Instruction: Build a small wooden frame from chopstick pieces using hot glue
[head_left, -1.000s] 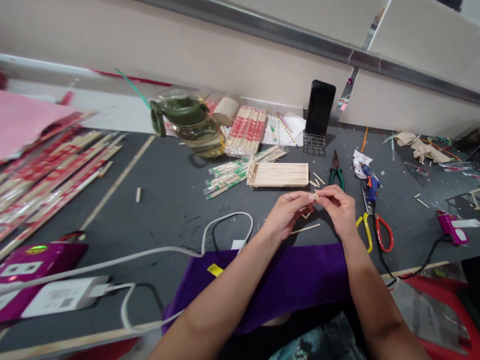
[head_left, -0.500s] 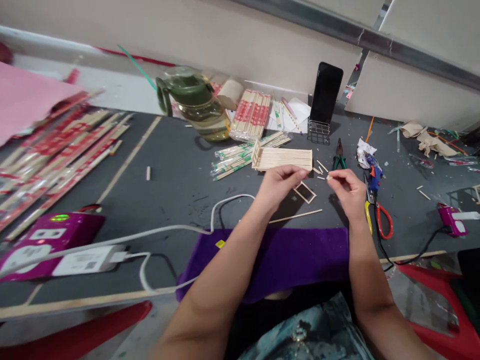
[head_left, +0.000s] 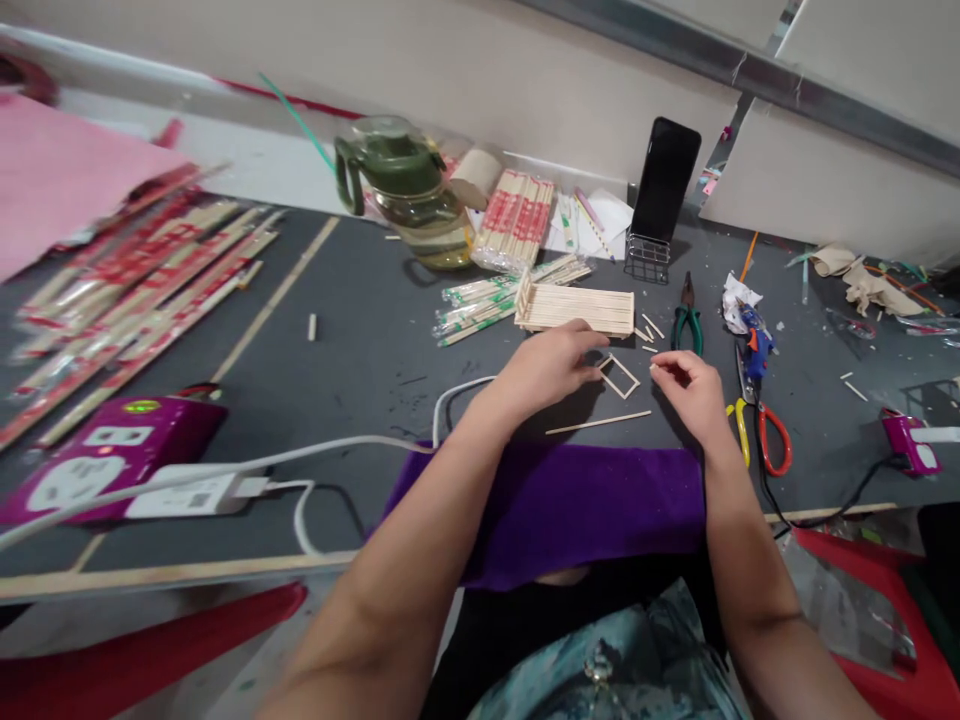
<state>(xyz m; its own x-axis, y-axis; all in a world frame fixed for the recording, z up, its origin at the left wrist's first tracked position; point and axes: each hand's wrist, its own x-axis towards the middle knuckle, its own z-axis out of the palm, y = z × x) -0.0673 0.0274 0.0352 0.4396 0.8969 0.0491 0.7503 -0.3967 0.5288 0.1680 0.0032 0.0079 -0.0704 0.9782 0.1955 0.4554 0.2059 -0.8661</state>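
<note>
The dark gray tabletop spans the view, with a purple cloth along its near edge. At the left lie long packs of sticks with red print, above a purple power block. Toward the back stands a green-topped jug of pale yellow liquid; farther right, a dark phone leans in a wire stand.

The left hand is loosely curled, thumb and fingers a little apart, at the left corner of the small stick frame; whether it touches cannot be told. The right hand, well apart from it, pinches a tiny pale piece between thumb and finger.

Just beyond the left hand lies a slatted stick model. Pliers, scissors and a blue glue gun lie farther right. Between the hands, the four-sided stick frame lies flat, a loose stick nearer the cloth. Short stick bits lie beside the model's right end.
</note>
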